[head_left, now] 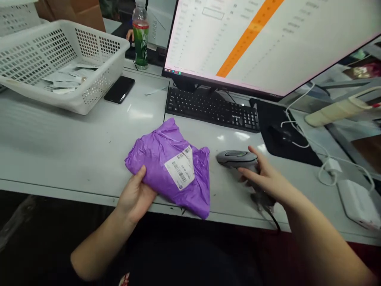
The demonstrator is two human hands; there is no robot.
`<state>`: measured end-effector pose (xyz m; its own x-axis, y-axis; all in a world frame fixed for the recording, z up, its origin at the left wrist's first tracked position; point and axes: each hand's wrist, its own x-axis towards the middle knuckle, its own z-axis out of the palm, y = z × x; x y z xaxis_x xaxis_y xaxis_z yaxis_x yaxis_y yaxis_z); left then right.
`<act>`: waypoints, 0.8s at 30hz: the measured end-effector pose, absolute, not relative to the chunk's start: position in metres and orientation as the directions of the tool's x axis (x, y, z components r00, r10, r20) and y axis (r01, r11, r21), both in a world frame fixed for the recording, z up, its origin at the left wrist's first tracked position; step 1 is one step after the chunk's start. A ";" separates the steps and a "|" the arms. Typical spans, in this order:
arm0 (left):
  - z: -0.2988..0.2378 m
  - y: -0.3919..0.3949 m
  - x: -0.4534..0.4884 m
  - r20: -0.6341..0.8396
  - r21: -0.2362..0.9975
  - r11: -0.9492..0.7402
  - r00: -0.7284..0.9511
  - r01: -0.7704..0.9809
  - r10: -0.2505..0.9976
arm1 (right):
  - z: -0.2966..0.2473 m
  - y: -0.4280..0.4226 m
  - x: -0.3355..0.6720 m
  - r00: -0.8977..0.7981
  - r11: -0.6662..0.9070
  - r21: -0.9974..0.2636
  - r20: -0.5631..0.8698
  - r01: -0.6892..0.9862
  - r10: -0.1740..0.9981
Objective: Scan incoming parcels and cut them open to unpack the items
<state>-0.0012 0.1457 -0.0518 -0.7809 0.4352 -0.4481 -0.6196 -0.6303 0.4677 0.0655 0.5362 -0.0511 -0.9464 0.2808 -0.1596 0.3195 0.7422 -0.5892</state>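
Note:
A crumpled purple mailing bag (154,159) lies tilted over the table's front edge, its white barcode label (181,169) facing up. My left hand (137,194) grips its lower left side, thumb on top and fingers underneath. To the right of the bag, my right hand (263,174) is wrapped round the handle of a grey barcode scanner (236,157). The scanner's head points left, towards the bag, with a gap between them. Its dark cable hangs down near the table edge. Some fingers of both hands are hidden.
Behind the bag stand a black keyboard (211,107) and a large monitor (238,43). A white basket (101,79) with papers, a black phone (120,89) and a green-labelled bottle (141,39) are at left. At right are a mouse (281,134), white cables and a white box-shaped device (358,202).

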 end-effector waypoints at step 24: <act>-0.062 0.149 -0.026 -0.273 0.661 -0.714 -0.960 -0.231 0.059 | 0.077 0.427 0.097 -0.861 0.809 -0.305 0.263 -0.503 -0.436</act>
